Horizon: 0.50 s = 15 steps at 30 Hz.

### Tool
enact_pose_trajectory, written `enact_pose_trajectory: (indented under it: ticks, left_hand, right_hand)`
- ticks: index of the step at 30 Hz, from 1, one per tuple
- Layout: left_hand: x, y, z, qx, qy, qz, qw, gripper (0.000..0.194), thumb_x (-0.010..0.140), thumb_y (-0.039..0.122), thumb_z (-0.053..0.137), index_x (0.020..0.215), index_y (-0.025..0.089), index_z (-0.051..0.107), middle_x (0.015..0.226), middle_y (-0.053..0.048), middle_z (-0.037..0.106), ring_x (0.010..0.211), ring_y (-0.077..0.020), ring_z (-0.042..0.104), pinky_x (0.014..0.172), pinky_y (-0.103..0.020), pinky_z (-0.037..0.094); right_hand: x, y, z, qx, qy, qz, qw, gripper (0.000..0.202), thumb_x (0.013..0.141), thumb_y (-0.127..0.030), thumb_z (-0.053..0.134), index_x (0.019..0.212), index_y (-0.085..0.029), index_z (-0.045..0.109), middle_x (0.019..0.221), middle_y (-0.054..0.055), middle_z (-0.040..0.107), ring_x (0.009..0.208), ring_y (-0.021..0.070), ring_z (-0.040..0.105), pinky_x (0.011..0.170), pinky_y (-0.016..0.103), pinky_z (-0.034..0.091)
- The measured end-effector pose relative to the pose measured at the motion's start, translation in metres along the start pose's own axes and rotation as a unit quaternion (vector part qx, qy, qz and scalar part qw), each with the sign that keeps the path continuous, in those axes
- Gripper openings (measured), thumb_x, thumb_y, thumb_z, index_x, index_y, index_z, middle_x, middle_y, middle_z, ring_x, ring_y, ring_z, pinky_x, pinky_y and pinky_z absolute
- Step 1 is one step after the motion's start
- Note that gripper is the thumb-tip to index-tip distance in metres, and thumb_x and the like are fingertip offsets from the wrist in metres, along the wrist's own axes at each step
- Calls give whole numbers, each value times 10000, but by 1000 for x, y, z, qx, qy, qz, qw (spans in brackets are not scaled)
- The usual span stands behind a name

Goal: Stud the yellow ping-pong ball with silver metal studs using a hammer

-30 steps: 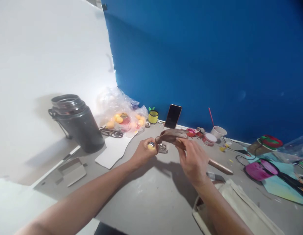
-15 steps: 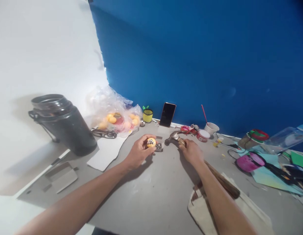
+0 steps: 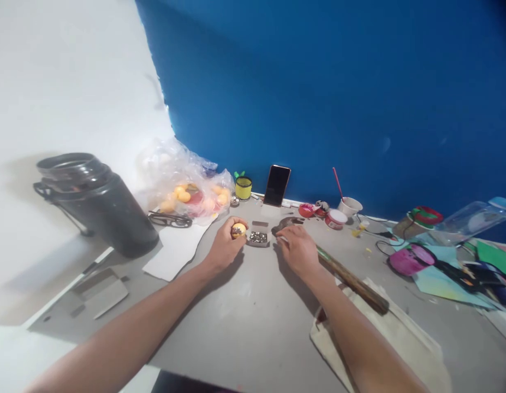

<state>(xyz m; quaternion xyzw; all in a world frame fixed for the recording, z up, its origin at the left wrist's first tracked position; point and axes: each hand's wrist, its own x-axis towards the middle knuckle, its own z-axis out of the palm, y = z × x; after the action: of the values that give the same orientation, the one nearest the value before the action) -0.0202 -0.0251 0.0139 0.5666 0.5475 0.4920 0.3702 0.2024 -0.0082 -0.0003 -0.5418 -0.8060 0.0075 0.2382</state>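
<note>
Our left hand (image 3: 225,245) pinches the ball (image 3: 238,231); our right hand (image 3: 300,251) overlaps the hammer (image 3: 351,279), whether gripping we cannot tell.

We see a small yellow ball (image 3: 238,231), with silvery marks on it, held within the fingers of the left hand (image 3: 225,248). Just to the right of these fingers there lies a small open box (image 3: 257,244), filled with shiny metal pieces (image 3: 258,237). By the fingers of the right hand (image 3: 301,251) we find a hammer (image 3: 353,279): its dark head is just beyond them, its wooden handle slants toward us, to their right.
</note>
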Motion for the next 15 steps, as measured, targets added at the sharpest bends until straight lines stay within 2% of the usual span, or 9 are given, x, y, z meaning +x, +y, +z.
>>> enact_pose_trajectory:
  ticks: [4, 6, 9, 12, 15]
  left_hand:
    - [8, -11, -1, -15, 1, -35, 999, 375, 647, 139, 577, 1012, 197, 638, 657, 59, 534, 524, -109, 472, 499, -225, 376]
    - [11, -13, -1, -25, -9, -45, 999, 411, 655, 157, 595, 1061, 184, 649, 629, 65, 529, 508, -107, 471, 495, -223, 378]
    - [11, -11, -1, -46, -23, -51, 997, 465, 660, 175, 609, 1122, 165, 653, 621, 61, 546, 513, -111, 489, 497, -222, 388]
    - [10, -6, -1, -78, -29, -55, 995, 468, 663, 186, 619, 1130, 151, 647, 621, 61, 545, 517, -106, 487, 509, -224, 400]
    - [8, -3, -1, -89, -28, -57, 994, 450, 637, 173, 625, 1086, 150, 650, 616, 66, 541, 508, -98, 472, 508, -225, 399]
  right_hand:
    - [19, -28, -13, -28, -91, -57, 994, 236, 1011, -237, 525, 988, -218, 759, 1055, 69, 758, 1033, 244, 607, 895, 318, 455]
    - [33, -41, -18, -75, -149, -72, 983, 252, 994, -179, 514, 933, -222, 755, 1031, 71, 763, 1049, 249, 616, 818, 301, 463]
    - [50, -56, -19, -141, -210, -85, 964, 253, 935, -85, 528, 1003, -202, 741, 1074, 99, 759, 1100, 264, 628, 783, 299, 475]
    - [56, -61, -13, -168, -225, -73, 957, 286, 924, -75, 531, 1112, -189, 713, 1126, 120, 748, 1121, 274, 643, 803, 313, 491]
    - [54, -60, -6, -172, -213, -66, 959, 297, 935, -80, 512, 1135, -194, 700, 1115, 118, 744, 1109, 273, 655, 801, 312, 494]
